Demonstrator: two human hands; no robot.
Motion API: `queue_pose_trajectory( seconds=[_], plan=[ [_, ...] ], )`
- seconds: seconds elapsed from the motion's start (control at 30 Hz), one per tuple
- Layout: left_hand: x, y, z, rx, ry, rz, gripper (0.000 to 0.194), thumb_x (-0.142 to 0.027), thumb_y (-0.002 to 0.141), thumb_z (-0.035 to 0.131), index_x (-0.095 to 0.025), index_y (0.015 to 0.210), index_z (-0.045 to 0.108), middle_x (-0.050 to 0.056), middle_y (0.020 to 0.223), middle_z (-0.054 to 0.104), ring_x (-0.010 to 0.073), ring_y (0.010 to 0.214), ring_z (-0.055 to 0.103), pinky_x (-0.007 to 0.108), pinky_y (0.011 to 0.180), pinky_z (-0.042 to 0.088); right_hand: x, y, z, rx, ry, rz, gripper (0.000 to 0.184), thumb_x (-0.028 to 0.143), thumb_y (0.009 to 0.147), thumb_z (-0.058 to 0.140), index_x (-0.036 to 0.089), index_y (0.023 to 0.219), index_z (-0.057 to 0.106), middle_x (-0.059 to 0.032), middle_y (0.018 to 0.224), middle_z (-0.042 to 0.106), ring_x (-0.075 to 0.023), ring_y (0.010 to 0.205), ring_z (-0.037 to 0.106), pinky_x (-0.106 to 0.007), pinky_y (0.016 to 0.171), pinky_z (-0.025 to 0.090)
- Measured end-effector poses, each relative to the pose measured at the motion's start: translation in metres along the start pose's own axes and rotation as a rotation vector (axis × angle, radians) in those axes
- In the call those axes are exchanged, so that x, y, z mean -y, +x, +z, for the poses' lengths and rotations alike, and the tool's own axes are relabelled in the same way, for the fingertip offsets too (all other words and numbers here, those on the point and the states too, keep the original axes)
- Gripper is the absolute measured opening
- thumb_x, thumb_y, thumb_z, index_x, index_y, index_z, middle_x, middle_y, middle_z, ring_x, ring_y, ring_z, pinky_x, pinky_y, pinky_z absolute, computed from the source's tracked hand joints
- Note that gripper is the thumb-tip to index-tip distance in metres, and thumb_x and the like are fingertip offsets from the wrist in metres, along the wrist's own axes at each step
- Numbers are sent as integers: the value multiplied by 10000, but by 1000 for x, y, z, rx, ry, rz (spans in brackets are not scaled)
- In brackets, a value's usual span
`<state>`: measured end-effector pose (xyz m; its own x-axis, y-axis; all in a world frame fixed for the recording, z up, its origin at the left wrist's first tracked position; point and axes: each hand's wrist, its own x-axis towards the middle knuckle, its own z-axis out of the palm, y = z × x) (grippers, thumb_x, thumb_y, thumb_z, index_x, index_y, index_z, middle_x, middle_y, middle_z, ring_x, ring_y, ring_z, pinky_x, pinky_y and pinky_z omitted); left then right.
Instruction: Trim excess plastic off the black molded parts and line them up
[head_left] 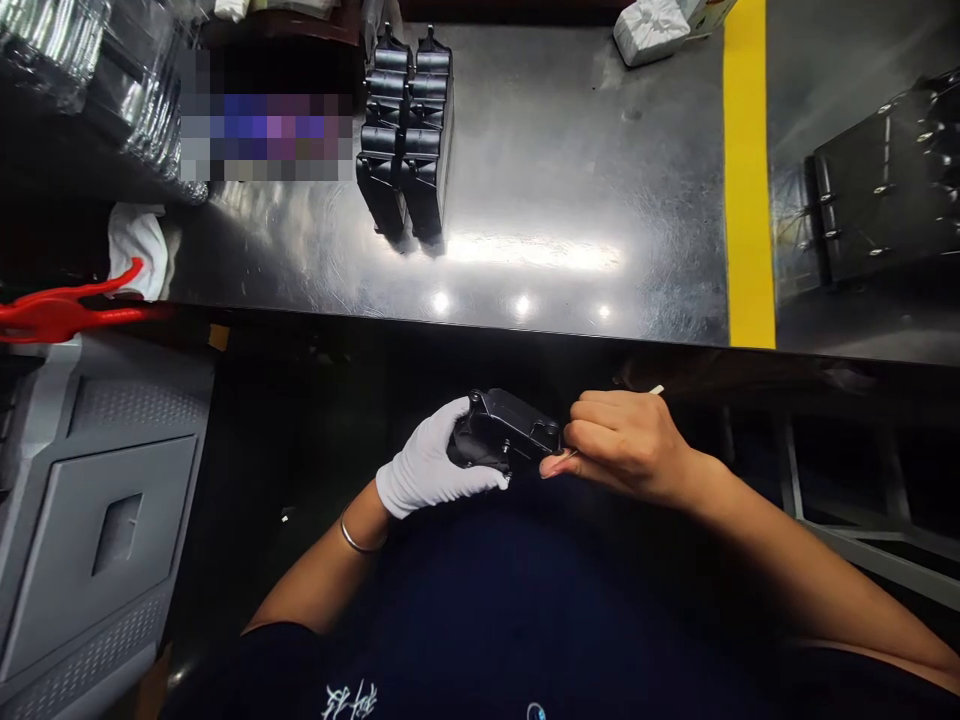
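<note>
My left hand (431,462), in a white glove, is wrapped round a black plastic part (506,432) held below the table's near edge, close to my body. My bare right hand (622,442) is closed in a pinch against the part's right end and holds a thin pale stick-like tool (655,390) whose tip pokes out above the knuckles. On the steel table (570,180), several similar black parts (406,130) lie stacked in two rows at the back, well away from both hands.
A yellow stripe (748,170) runs along the table's right side. A white wrapped bundle (651,28) lies at the back. A white cloth (139,250) and a red clamp (60,312) are at the left, above a grey machine (90,520). A black crate (889,185) stands at the right.
</note>
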<state>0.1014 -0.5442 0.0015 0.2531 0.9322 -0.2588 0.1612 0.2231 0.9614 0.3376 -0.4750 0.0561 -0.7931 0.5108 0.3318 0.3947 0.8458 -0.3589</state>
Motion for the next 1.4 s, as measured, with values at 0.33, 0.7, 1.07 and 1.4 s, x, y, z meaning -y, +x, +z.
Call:
queue_pose_trajectory(
  seconds=[0.33,0.7,1.07,1.4],
  plan=[
    [1,-2,4,-189,-30,-3,623,-319,562,876,-173,1092,582,55,993,703,223,903,682,360,819,557,1,-2,5,-71,109,39,461,462,939,504,182,572,493,30,503,432,-87,467,382,-261,467,261],
    [-6,-3,-10,-263,344,477,346,-188,780,716,-216,1117,639,81,1012,700,204,919,663,352,829,540,6,-12,8,-97,121,236,253,211,941,485,169,720,603,15,548,516,-92,503,468,-238,515,353],
    [-16,-3,-4,-38,178,611,342,-188,790,691,-197,1127,636,93,952,723,210,877,683,357,784,548,-3,-13,17,-80,172,290,294,241,960,470,163,704,591,3,572,551,-91,518,498,-221,530,368],
    [-14,-1,-10,-37,237,526,304,-144,753,699,-235,1043,701,78,964,749,225,935,689,391,873,519,1,-15,-2,164,641,175,480,346,970,463,198,537,321,56,507,308,-72,455,329,-235,478,269]
  ],
)
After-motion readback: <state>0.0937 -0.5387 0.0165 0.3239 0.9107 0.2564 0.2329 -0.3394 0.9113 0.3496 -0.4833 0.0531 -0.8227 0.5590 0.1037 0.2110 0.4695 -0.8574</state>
